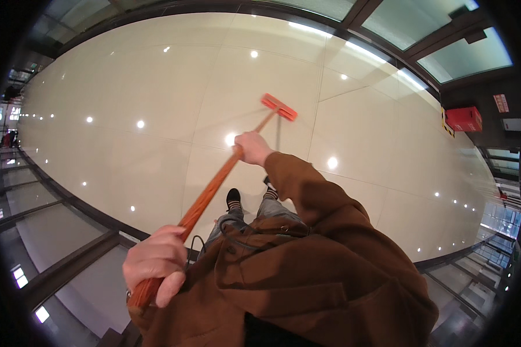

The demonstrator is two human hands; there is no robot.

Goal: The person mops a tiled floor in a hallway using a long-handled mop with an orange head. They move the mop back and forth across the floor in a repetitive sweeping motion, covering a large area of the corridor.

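My left hand (156,264) is wrapped around the upper end of a wooden pole (212,191), close to my left side. Farther down the same pole, my right hand (254,148) grips it in front of me with the arm stretched out. The pole slopes away to a flat orange-red floor-cleaning head (279,107), a mop or a broom; which one I cannot tell. That head rests on the glossy cream tile floor (260,78), slightly blurred. Part of the pole is hidden behind my fingers.
My dark shoes (233,197) stand on the tiles behind the head. A red box (463,119) sits by the right wall, next to a yellow-and-black striped marking (447,122). Dark-framed glass panels (464,56) run along the far side, and others (91,282) along the near left.
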